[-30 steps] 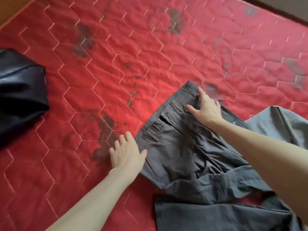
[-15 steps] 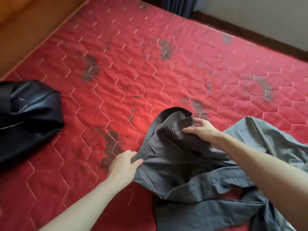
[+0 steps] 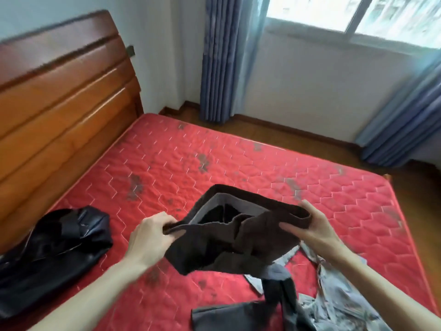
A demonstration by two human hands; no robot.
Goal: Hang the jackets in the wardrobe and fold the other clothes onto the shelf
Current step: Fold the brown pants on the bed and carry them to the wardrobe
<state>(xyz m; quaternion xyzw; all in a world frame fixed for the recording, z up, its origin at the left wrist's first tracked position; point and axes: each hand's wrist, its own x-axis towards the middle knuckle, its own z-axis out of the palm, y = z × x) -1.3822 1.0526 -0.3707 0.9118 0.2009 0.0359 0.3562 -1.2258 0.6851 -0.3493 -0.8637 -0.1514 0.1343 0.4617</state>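
Two hands are now lifting the trousers [image 3: 238, 237] by the waistband, where a second ago they were pressing them flat on the mattress [image 3: 274, 168]: going from the left, the black jacket [image 3: 55, 242] is lying untouched near the headboard [image 3: 62, 91], the left hand [image 3: 150, 235] is pinching one end of the band between thumb and curled fingers, and the right hand [image 3: 312, 228] is gripping the other end, thumb in front. With the waist raised and the legs trailing down onto a grey garment [image 3: 338, 302] at the right, the person is probably shaking them out for folding, so both shelf and wardrobe steps are still waiting.
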